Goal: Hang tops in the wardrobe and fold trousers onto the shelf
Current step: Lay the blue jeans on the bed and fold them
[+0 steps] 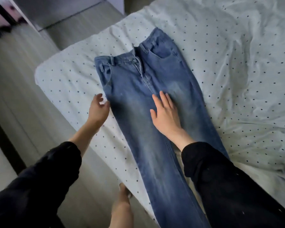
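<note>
Jeans lie front-up along the near edge of the bed, waistband away from the person, fly undone, legs running back toward the body; the right hand rests flat on the denim at the upper thigh, its fingers straight and spread, gripping nothing; the left hand hovers just beside the outer seam, fingers loosely curled and empty — touching the cloth at the tips or a hair off it, I cannot tell which.

The step in hand looks like smoothing before the lengthwise fold, and it pays to finish that properly; beyond the right fingers the waistband sits askew, the far half riding higher than the near half, so square it up and close the fly flat first. Then keep the right palm pressing as an anchor beside the centre seam while the left fingers take hold of the seam just ahead of them — lifting that leg over onto the other so the outer seams meet; sweep from the fingers outward to chase creases toward the hems.

Dotted sheet beneath is rumpled beyond the right fingers, so a fold made there may pick up wrinkles; working on the flatter stretch under the left fingers seems wiser.
</note>
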